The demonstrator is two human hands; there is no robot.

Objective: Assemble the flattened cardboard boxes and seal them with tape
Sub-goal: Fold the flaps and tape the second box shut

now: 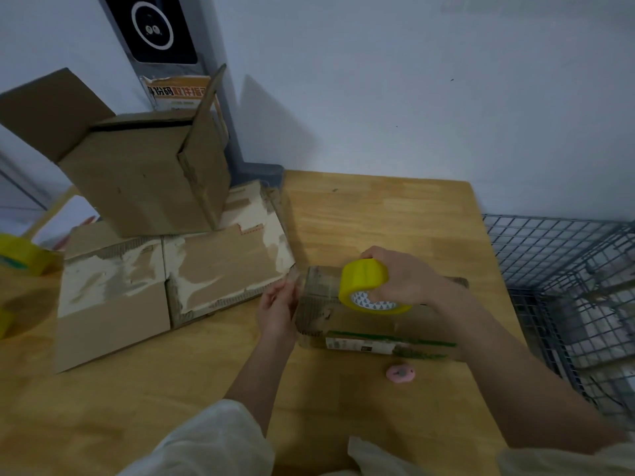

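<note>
Right hand [400,276]: clenched around a yellow tape roll [366,286], held just above the small cardboard box [360,321]; its fingers cover part of the roll's far side.
Left hand [276,309]: at the box's left end, fingers partly curled; motion blur hides whether they pinch a strip of clear tape or only press the cardboard, so its grasp cannot be told.
Small cardboard box: lies on the wooden table [360,214] in front of the person, a green-striped label on its near side, print too blurred to read.
Pink object [400,373]: on the table just before the box; too soft to identify.
Other boxes [171,276]: two worn ones side by side at left, a third [147,173] with raised flaps tilted on top of them.
Second yellow roll [24,254]: cut off at the left edge.
Wire basket [567,269]: right of the table, contents unclear.
Sleeves [206,441]: pale, cropped by the bottom edge.
</note>
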